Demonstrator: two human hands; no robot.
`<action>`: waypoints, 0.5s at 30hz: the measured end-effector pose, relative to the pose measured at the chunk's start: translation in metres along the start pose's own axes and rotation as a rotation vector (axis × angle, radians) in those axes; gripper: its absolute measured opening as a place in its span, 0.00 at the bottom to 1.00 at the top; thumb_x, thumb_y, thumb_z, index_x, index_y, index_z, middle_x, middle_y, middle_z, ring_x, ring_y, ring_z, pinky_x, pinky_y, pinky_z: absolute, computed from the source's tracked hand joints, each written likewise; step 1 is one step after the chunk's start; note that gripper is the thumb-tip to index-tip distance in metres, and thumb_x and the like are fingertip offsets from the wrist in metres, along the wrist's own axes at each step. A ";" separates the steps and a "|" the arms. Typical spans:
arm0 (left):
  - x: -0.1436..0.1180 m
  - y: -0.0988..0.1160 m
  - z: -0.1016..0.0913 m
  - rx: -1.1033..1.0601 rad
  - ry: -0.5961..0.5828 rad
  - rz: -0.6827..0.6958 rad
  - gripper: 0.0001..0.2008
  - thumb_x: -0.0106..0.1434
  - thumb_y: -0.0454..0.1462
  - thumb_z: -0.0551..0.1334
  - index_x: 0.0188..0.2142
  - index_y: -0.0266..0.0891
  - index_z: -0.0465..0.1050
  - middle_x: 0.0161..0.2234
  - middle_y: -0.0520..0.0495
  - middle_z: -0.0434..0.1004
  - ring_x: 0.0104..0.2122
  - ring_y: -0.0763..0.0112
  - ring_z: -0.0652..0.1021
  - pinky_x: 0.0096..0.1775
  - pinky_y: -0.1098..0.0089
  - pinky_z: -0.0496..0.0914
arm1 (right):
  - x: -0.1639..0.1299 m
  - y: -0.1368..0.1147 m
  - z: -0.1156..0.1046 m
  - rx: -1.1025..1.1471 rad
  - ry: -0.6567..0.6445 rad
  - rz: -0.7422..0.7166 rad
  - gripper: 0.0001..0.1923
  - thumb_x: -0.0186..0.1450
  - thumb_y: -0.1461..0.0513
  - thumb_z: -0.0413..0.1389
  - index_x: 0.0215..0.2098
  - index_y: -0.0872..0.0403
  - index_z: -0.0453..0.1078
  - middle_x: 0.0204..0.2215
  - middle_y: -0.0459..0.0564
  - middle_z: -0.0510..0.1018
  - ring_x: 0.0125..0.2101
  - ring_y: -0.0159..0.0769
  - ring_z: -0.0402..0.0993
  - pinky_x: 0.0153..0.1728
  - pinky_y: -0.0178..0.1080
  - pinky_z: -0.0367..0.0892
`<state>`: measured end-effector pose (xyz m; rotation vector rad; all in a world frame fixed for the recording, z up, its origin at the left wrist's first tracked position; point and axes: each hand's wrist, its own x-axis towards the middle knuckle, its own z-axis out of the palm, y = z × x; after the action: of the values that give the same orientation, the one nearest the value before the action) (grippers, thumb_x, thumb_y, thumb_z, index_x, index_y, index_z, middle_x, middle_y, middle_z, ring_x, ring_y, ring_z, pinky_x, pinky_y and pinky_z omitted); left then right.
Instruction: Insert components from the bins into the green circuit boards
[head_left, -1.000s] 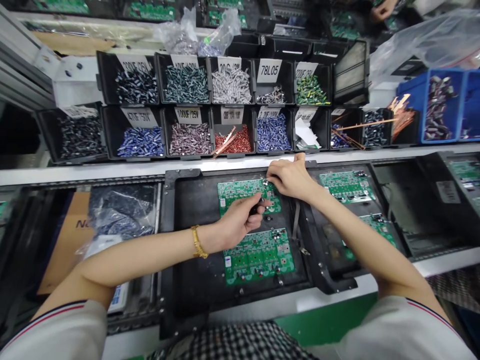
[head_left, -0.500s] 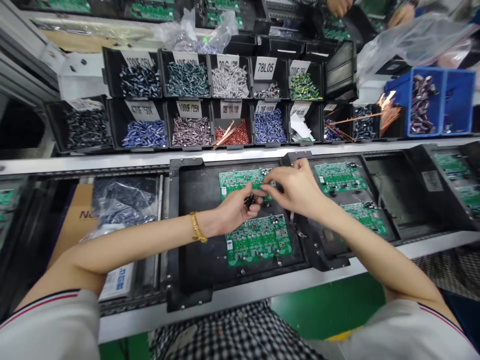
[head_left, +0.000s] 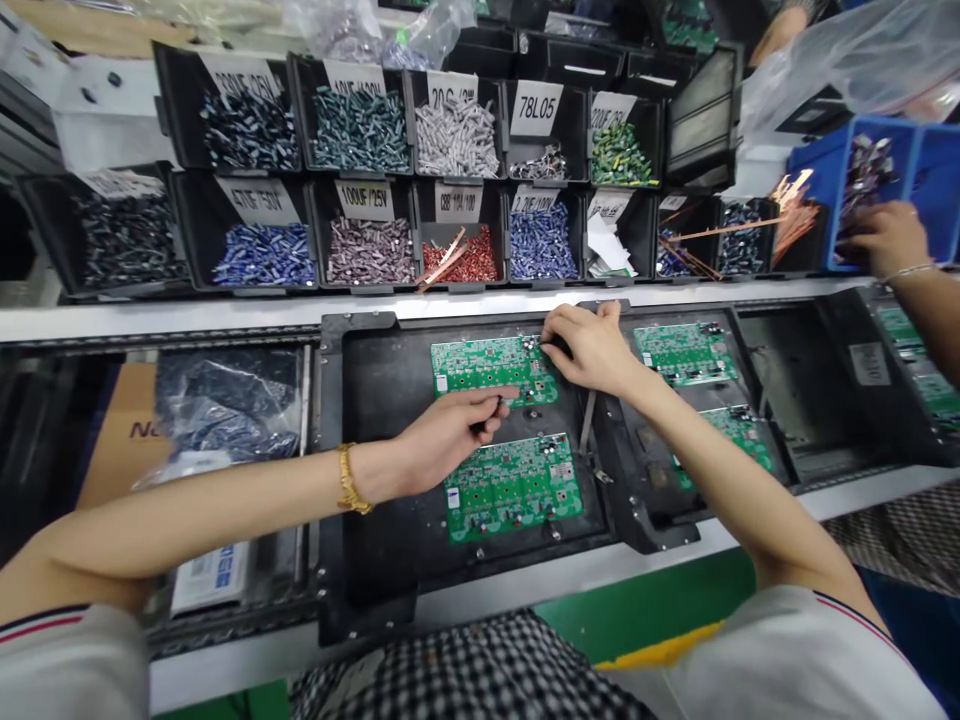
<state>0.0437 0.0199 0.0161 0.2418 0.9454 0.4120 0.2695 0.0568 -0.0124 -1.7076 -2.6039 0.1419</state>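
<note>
My left hand is curled over the gap between two green circuit boards, its forefinger stretched out. Some small black electronic components show between its curled fingers. My right hand pinches at the top right corner of the upper circuit board; what lies between its fingertips is too small to make out. Nearer to me lies the lower circuit board, flat, with small parts along its edges. Both boards rest in a black tray.
Black bins of sorted components stand in two rows behind the tray. Another tray with boards adjoins on the right. A co-worker's hand reaches into a blue bin. A plastic bag lies at left.
My right hand has moved away from my left hand to the upper board's top right corner. My left hand has drawn back slightly left and down. A co-worker's hand has appeared at right.
</note>
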 end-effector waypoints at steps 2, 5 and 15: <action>0.001 0.000 -0.002 -0.001 0.019 0.013 0.10 0.64 0.25 0.55 0.39 0.27 0.75 0.28 0.48 0.67 0.23 0.82 0.64 0.27 0.80 0.60 | 0.000 0.000 0.000 -0.019 0.004 0.005 0.09 0.62 0.61 0.47 0.35 0.56 0.66 0.39 0.50 0.74 0.37 0.40 0.68 0.35 0.41 0.43; 0.004 -0.002 -0.007 -0.014 0.035 0.009 0.08 0.65 0.27 0.55 0.36 0.27 0.74 0.27 0.48 0.66 0.22 0.83 0.64 0.24 0.81 0.58 | 0.000 -0.001 0.000 -0.032 -0.003 0.002 0.09 0.62 0.61 0.47 0.35 0.56 0.67 0.39 0.51 0.74 0.37 0.41 0.68 0.35 0.42 0.43; 0.004 -0.006 -0.014 -0.019 0.001 0.003 0.12 0.68 0.32 0.52 0.32 0.26 0.70 0.26 0.48 0.65 0.17 0.85 0.62 0.18 0.82 0.52 | 0.004 -0.006 -0.003 -0.087 -0.037 0.018 0.10 0.64 0.59 0.48 0.34 0.56 0.68 0.38 0.53 0.75 0.38 0.44 0.69 0.38 0.44 0.45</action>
<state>0.0354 0.0162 0.0032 0.2260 0.9421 0.4234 0.2630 0.0584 -0.0094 -1.7728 -2.6591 0.0611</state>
